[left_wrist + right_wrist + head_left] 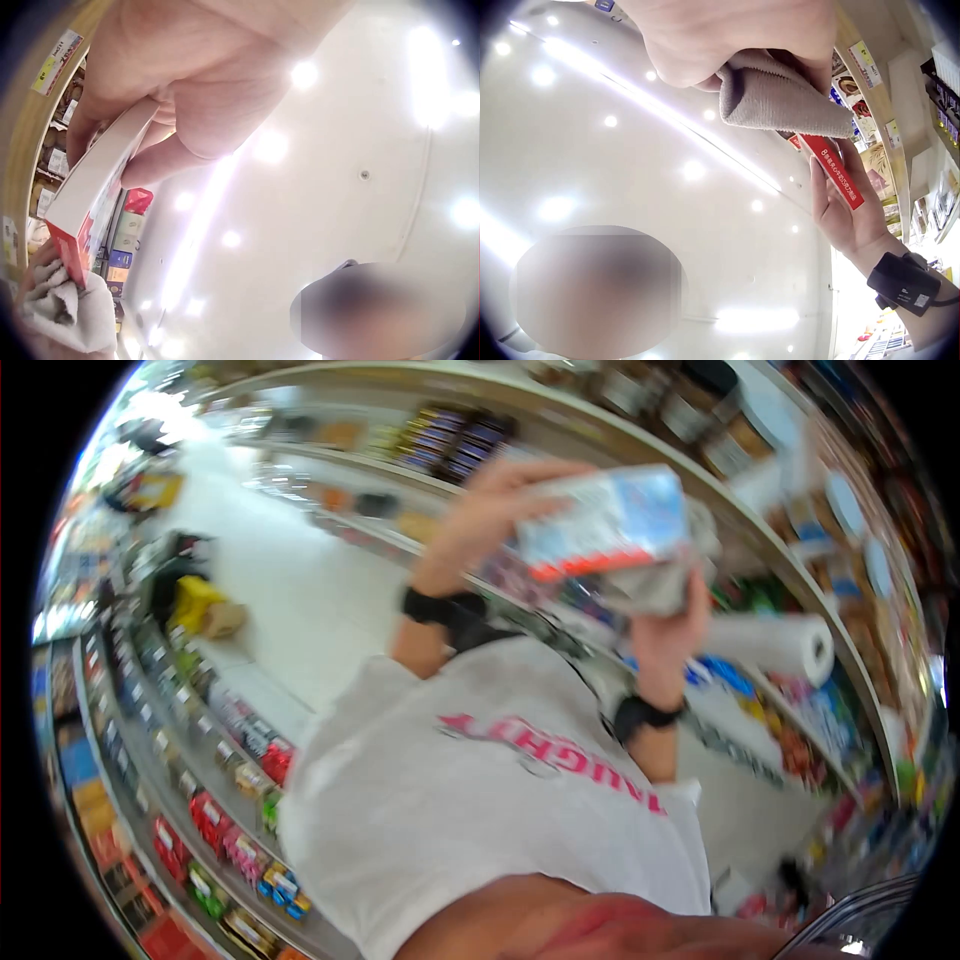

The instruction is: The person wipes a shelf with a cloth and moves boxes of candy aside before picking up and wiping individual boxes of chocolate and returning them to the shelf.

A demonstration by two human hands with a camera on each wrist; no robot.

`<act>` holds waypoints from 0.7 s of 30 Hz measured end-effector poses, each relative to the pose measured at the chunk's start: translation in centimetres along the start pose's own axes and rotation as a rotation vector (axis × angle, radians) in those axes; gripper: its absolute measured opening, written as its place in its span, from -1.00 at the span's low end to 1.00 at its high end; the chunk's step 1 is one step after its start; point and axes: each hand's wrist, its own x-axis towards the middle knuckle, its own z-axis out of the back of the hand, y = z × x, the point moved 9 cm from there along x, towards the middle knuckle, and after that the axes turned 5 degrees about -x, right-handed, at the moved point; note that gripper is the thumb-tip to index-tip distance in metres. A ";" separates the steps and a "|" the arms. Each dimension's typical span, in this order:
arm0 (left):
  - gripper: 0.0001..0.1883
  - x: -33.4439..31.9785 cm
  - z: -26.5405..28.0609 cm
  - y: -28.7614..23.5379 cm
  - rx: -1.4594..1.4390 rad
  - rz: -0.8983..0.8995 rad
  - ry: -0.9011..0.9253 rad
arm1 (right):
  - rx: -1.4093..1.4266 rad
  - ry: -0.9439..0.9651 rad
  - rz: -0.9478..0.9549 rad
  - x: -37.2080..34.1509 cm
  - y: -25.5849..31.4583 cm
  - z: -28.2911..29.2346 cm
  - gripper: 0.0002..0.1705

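Note:
My left hand (478, 520) grips a small carton box (625, 510), pale blue and white with a red edge. In the left wrist view, the thumb and fingers pinch the box (94, 184) from both sides near its upper end. A folded grey cloth (784, 101) is bunched in my right hand (742, 30), whose fingers are partly hidden behind it. The right wrist view shows the cloth right at the box's red printed side (832, 171). From the head view, the right hand and cloth (650, 588) are just below the box, which looks blurred.
Store shelves (800, 575) with lidded jars (740, 435) run along the far right. A white roll (785, 647) lies below them. Another shelf row (190, 760) with packaged goods stands on the left, beside a pale floor aisle (265, 550). Price tags (56, 64) line a shelf edge.

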 end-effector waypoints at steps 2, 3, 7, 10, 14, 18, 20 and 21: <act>-0.53 -0.4 -0.3 0.4 -0.093 0.046 -0.040 | -0.007 -0.096 0.015 -0.1 0.1 -0.6 -0.41; -0.54 -0.6 -0.9 0.0 -0.107 0.051 -0.014 | -0.050 -0.108 -0.007 -0.5 0.2 -1.4 -0.38; -0.53 -0.5 -1.4 0.0 -0.134 0.002 0.023 | -0.132 0.006 0.034 0.5 0.0 -1.3 -0.39; -0.53 -0.3 -1.6 0.2 -0.100 -0.044 0.022 | -0.212 -0.032 0.072 1.3 0.3 -0.3 -0.44; -0.54 -1.0 -1.8 -0.8 -0.070 -0.094 0.005 | -0.167 -0.012 0.111 2.4 1.6 -0.5 -0.43; -0.53 -1.2 -1.8 -1.6 -0.101 -0.105 -0.030 | -0.065 -0.037 0.028 2.1 1.6 -0.8 -0.42; -0.53 -1.1 -1.9 -1.7 -0.059 -0.153 -0.039 | -0.099 -0.029 -0.014 1.6 0.4 -1.6 -0.42; -0.53 -1.0 -1.9 -1.6 -0.039 -0.176 -0.045 | -0.117 0.009 -0.007 1.5 -0.3 -1.7 -0.42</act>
